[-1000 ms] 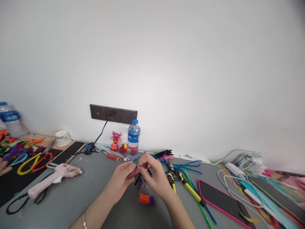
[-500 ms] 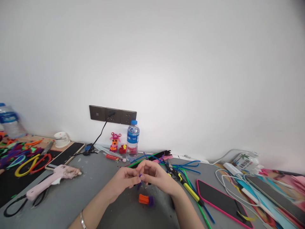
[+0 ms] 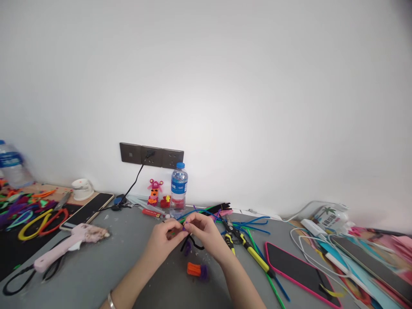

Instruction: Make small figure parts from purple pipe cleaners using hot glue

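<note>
My left hand point(image 3: 165, 241) and my right hand point(image 3: 208, 238) meet at the fingertips above the middle of the grey table, both closed in a pinch. Between them is a black pipe cleaner point(image 3: 197, 246), its ends hanging below the fingers. A small purple bit shows at the fingertips, mostly covered by them. Just under the hands is a curled purple pipe cleaner piece point(image 3: 188, 249). Nearer to me lies a small bundle of orange pipe cleaner point(image 3: 193, 269) with a purple end, touched by neither hand.
Yellow-and-black pliers point(image 3: 254, 254) and blue and green pipe cleaners point(image 3: 273, 287) lie right of my hands, beside a pink-edged phone point(image 3: 299, 272). Behind stand a water bottle point(image 3: 179, 191) and a pink-orange figure point(image 3: 154, 193). At left rests a pink glue gun point(image 3: 69, 244) with its cord.
Both hands have risen slightly, away from me. Black pipe cleaner ends now show below the fingers, and the purple piece beneath is more exposed. The orange bundle stays put.
</note>
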A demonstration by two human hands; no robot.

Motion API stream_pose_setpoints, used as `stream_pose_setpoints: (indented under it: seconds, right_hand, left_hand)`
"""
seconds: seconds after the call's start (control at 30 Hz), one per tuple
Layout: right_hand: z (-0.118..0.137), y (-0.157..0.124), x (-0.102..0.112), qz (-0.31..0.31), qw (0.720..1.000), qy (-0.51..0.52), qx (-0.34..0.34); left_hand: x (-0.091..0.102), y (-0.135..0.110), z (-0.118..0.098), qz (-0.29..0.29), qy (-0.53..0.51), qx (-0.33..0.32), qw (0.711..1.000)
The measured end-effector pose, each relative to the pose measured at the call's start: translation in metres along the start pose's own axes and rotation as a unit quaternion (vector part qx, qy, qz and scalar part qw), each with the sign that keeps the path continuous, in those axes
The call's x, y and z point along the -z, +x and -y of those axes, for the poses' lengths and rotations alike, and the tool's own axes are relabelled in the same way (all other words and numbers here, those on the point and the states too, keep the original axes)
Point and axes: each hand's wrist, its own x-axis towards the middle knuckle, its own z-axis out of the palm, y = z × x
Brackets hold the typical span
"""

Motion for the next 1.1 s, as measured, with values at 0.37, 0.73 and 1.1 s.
stream_pose_setpoints:
  seconds: [0.37, 0.73, 1.1]
  right_hand:
    - [0.003, 0.0, -0.004, 0.005, 1.0, 0.01, 0.019]
    - [-0.003, -0.002, -0.005, -0.035, 0.993, -0.109, 0.032]
    - [0.003, -0.003, -0.007, -0.035, 0.997, -0.061, -0.014]
  left_hand:
    - [-0.001, -0.003, -0.004, 0.011, -0.004, -0.013, 1.0]
    - [0.0, -0.004, -0.007, -0.03, 0.103, -0.071, 0.992]
    - [0.004, -0.004, 0.004, -0.014, 0.235, -0.217, 0.947]
